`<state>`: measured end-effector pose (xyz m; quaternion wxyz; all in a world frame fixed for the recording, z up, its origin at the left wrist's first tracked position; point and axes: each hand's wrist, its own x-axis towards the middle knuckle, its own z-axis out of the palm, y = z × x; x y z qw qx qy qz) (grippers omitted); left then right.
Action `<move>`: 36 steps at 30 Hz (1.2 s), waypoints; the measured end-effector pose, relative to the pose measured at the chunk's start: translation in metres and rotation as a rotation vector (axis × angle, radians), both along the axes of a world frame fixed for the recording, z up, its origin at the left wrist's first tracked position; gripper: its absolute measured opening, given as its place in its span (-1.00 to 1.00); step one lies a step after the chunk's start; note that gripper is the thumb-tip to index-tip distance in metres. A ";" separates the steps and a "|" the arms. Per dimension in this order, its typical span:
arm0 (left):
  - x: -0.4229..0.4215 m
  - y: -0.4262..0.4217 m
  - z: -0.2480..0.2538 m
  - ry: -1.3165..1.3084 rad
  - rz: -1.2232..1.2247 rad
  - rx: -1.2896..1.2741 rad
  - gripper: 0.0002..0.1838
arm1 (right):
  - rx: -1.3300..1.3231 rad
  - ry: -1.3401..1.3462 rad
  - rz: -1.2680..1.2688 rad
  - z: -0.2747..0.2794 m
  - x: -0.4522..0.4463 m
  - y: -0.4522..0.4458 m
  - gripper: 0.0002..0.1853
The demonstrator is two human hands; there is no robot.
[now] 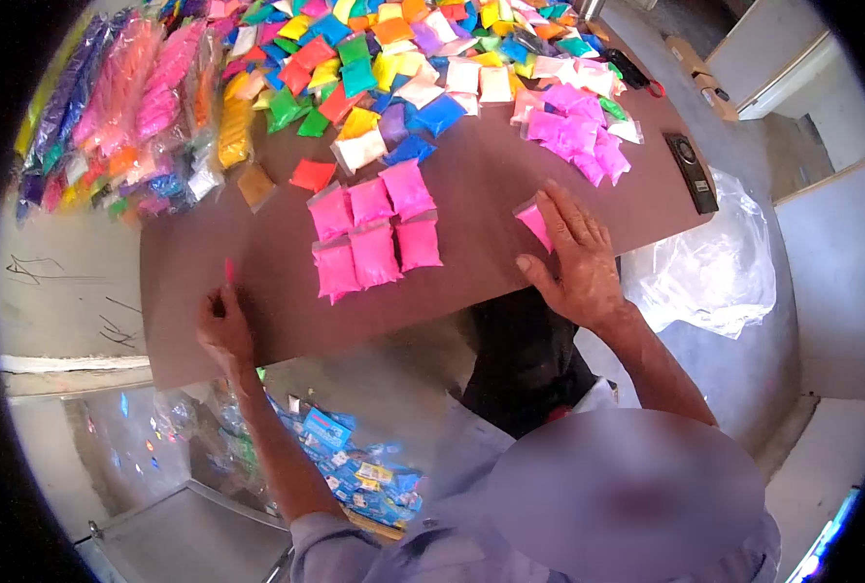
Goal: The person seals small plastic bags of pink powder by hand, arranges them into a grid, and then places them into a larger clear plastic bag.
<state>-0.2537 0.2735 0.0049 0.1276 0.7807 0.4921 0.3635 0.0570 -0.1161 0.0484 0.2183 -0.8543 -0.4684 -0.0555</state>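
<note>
The left hand's (226, 332) fingers pinch a pink sliver (229, 271) pointing away from the person above the desk (476, 199); the right hand (580, 264), thumb spread, partly covers a slanted pink packet (532, 222). Between them, six packets (374, 255) lie in two rows, long axes running away from the person.

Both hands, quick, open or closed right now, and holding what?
Left hand: closed, pinching a small pink item.
Right hand: open, fingers partly over a pink packet; no clear grip.
</note>
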 end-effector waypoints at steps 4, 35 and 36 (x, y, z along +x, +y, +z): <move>0.004 -0.005 0.012 0.000 0.018 -0.045 -0.73 | -0.108 -0.110 0.058 -0.013 0.001 -0.005 -0.24; -0.007 0.020 -0.009 0.029 0.015 -0.022 -0.72 | 0.085 0.027 0.017 -0.012 0.013 -0.014 -0.43; -0.007 0.018 -0.007 0.034 0.024 -0.024 -0.72 | 0.132 0.042 0.009 -0.014 0.012 -0.016 -0.45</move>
